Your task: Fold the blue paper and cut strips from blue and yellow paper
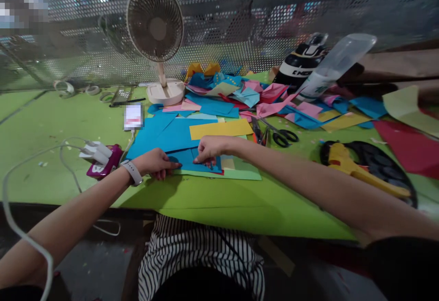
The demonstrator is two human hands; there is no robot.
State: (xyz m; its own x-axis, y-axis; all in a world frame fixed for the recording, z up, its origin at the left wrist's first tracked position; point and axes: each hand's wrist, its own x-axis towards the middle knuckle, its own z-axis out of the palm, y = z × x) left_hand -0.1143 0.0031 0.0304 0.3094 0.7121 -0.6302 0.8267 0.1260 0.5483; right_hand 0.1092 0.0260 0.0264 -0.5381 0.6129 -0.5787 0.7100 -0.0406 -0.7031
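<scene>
A small piece of blue paper [187, 158] lies flat near the table's front edge, between both hands. My left hand [157, 163], with a white watch band on its wrist, is closed at its left end, the thumb laid along the paper and the other fingers curled at the edge. My right hand [211, 149] is closed too, fingertips pressed down on the right part of the same piece. Beneath are larger blue sheets [151, 131] and a pale green sheet [245, 170]. Just beyond my right hand rests a yellow paper strip [221, 129].
Black-handled scissors [284, 137] lie right of the strip. Farther right, a yellow glue gun [363, 173] rests on a black tray [391, 163]. Behind are a heap of coloured paper [236, 93], a fan [166, 91] and a dark bottle [291, 72]. Cables run from a purple power strip [115, 157] at left.
</scene>
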